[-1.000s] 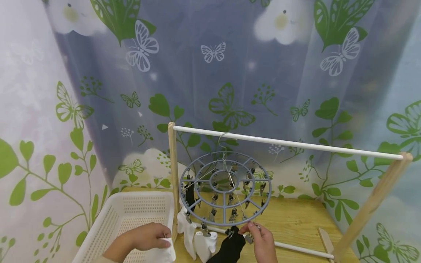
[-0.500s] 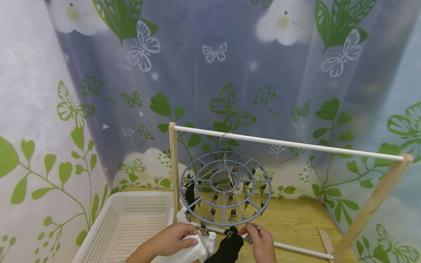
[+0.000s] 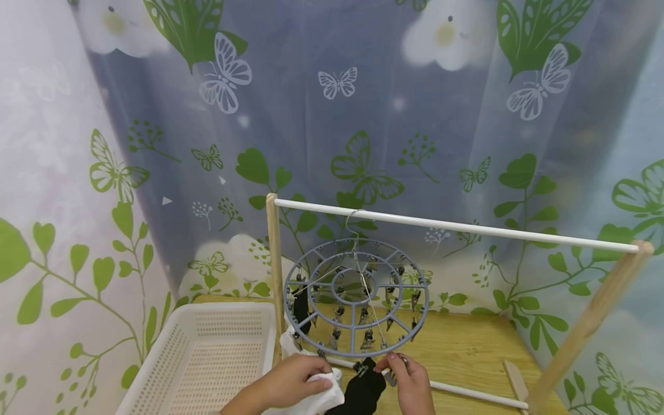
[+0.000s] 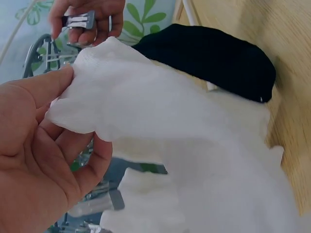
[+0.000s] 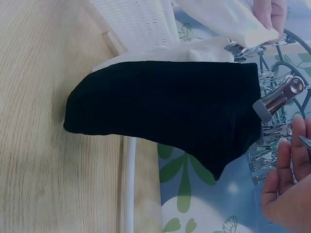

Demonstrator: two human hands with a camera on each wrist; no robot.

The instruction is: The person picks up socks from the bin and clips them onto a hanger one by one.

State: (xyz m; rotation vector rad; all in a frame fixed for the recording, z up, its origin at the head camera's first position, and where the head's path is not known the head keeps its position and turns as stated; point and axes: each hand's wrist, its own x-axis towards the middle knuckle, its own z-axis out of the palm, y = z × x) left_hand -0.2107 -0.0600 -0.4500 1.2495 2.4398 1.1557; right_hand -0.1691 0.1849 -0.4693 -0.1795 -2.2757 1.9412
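Note:
My left hand [image 3: 295, 380] pinches a white sock [image 4: 146, 97] by its cuff, and the sock trails down toward the wrist. With thumb and fingers, my right hand [image 3: 412, 383] grips a metal clip [image 4: 78, 20] at the front rim of the round grey drying hanger [image 3: 354, 353]. Between the two hands a black sock [image 5: 160, 99] hangs from another metal clip [image 5: 279, 98]. Other white socks [image 5: 209, 49] hang to its left, partly hidden behind my left hand and its sock. A second black sock [image 3: 300, 308] hangs at the hanger's left side.
The hanger hooks onto a white rail [image 3: 451, 223] between wooden posts [image 3: 275, 259]. A white perforated basket [image 3: 228, 311] stands at the left on the wooden table [image 3: 467, 340]. A lower white bar [image 3: 477, 395] crosses near the front. Several unused clips dangle from the hanger's rings.
My left hand has carried the white sock rightward from beside the basket to near the black sock. My right hand stays at the hanger's front rim with the clip.

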